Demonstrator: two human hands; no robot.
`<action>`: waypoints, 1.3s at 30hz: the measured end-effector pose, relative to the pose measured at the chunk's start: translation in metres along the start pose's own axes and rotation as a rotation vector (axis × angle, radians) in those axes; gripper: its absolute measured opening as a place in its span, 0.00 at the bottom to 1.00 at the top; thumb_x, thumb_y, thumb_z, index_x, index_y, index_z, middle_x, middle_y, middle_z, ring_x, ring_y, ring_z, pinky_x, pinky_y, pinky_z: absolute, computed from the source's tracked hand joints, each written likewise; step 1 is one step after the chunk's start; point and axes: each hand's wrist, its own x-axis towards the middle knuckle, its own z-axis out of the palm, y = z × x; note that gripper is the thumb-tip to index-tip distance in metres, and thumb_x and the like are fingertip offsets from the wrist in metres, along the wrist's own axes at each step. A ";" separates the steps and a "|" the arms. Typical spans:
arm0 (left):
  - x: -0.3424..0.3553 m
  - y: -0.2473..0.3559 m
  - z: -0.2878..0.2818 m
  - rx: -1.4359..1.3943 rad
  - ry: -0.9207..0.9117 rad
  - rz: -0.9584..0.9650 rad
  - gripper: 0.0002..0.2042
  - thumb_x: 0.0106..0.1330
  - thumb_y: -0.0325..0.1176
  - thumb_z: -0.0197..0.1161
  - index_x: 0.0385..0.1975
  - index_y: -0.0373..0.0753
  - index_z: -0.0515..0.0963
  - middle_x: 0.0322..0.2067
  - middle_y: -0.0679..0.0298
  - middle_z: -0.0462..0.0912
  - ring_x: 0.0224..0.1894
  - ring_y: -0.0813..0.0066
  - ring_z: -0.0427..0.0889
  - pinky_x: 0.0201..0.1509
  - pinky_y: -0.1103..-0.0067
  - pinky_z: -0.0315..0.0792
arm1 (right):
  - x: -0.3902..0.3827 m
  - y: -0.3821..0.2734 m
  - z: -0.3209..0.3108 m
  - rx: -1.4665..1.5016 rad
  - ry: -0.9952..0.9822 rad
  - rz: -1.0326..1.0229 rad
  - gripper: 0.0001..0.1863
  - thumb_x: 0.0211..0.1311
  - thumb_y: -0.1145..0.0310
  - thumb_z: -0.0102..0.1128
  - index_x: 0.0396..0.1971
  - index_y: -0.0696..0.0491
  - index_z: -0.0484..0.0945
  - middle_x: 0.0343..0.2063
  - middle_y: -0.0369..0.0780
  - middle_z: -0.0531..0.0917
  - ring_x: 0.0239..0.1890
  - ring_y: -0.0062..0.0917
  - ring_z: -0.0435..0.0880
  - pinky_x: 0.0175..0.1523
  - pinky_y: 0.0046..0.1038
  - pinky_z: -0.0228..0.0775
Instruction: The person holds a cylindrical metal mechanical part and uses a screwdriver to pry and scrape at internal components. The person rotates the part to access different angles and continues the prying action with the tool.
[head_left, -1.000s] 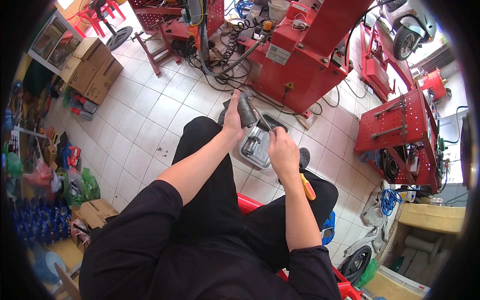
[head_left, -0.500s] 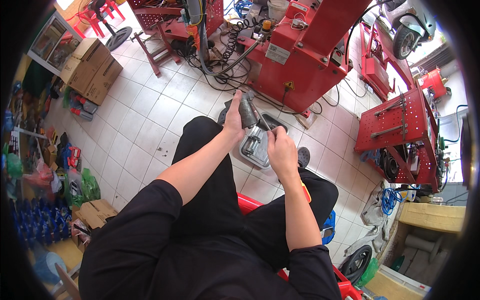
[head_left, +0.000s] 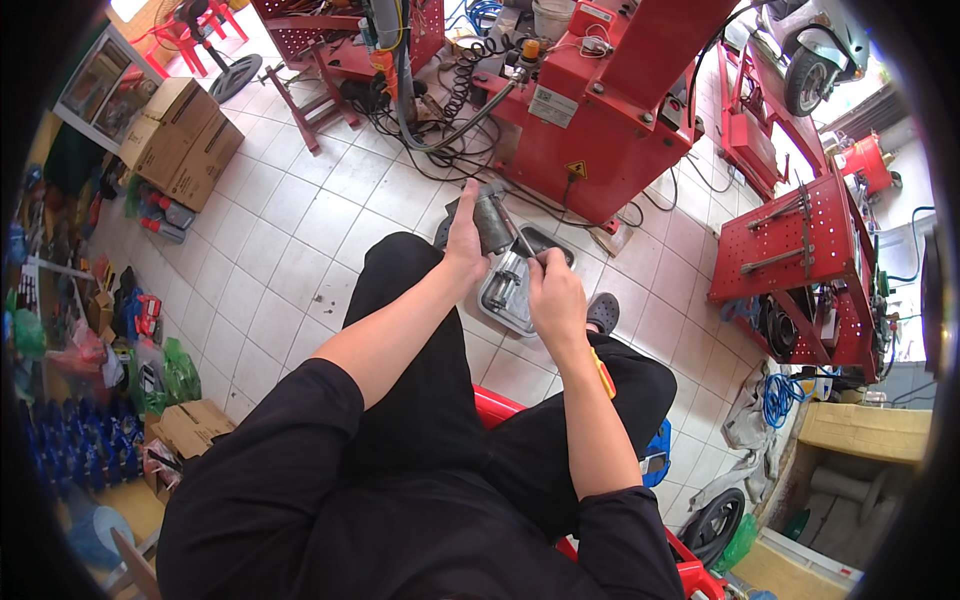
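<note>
My left hand (head_left: 464, 240) is closed around a dark grey, cylindrical metal part (head_left: 492, 226), held tilted above the floor between my knees. Its palm and thumb press on the part's left side. In my right hand (head_left: 557, 298) is a thin rod-like tool (head_left: 524, 241), gripped between the fingers. The tool's far end reaches to the right side of the metal part; whether it touches cannot be made out. Below both hands a grey metal tray (head_left: 527, 330) lies on the tiles, with several small metal parts (head_left: 507, 280) in it.
A large red machine (head_left: 590, 150) with cables and hoses stands ahead. To the right is a red perforated cart (head_left: 780, 265) with rods on top. Cardboard boxes (head_left: 185, 140) are stacked at the left. My shoe (head_left: 603, 313) is beside the tray.
My right hand has shifted slightly left and down with the rod-like tool. The left hand and metal part have hardly moved.
</note>
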 end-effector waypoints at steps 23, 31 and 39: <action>0.007 -0.001 -0.005 -0.049 -0.012 0.023 0.22 0.56 0.60 0.57 0.31 0.46 0.72 0.22 0.67 0.76 0.24 0.77 0.76 0.28 0.80 0.71 | 0.003 0.009 0.016 0.144 0.033 0.005 0.09 0.62 0.69 0.51 0.33 0.60 0.72 0.25 0.52 0.79 0.29 0.45 0.79 0.34 0.35 0.68; 0.004 -0.002 -0.004 -0.026 -0.015 0.006 0.22 0.57 0.60 0.56 0.31 0.46 0.72 0.22 0.67 0.76 0.24 0.78 0.76 0.28 0.80 0.71 | 0.002 0.002 0.011 0.235 -0.023 0.089 0.11 0.59 0.67 0.54 0.32 0.60 0.70 0.25 0.50 0.80 0.31 0.48 0.79 0.35 0.40 0.68; 0.002 -0.003 -0.004 -0.041 -0.042 -0.012 0.21 0.57 0.60 0.57 0.31 0.46 0.72 0.22 0.68 0.75 0.24 0.78 0.76 0.28 0.80 0.71 | 0.005 0.019 0.015 0.183 0.012 0.010 0.10 0.56 0.70 0.57 0.31 0.62 0.70 0.25 0.50 0.79 0.30 0.40 0.81 0.35 0.34 0.69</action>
